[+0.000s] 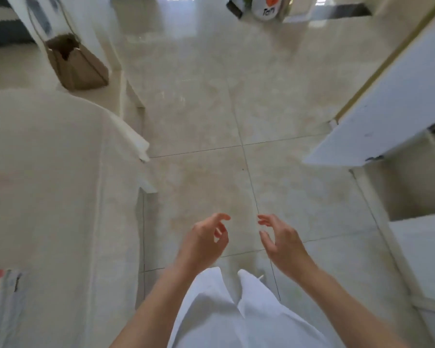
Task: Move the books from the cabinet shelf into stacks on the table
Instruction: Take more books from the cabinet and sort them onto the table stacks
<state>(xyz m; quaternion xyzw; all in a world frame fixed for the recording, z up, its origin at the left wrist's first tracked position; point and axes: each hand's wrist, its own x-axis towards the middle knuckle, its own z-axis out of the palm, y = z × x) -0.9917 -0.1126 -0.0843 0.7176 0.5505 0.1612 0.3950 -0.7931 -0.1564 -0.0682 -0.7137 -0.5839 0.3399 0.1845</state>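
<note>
Hands empty over the floor, between surface and cabinet.
Your left hand (202,241) and right hand (281,241) hung apart, fingers (221,217) loosely spread and curled, gripping nothing. Surface (43,172) lay at your left, the cabinet (387,116) door open at your right; books at the surface's near corner (3,297) were blurred.

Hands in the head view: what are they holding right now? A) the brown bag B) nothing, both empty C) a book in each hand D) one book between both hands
B: the left hand and the right hand hang over the bare tiled floor with fingers loosely curled and apart, nothing between or inside them; the brown bag sits far off, beyond the table.
</note>
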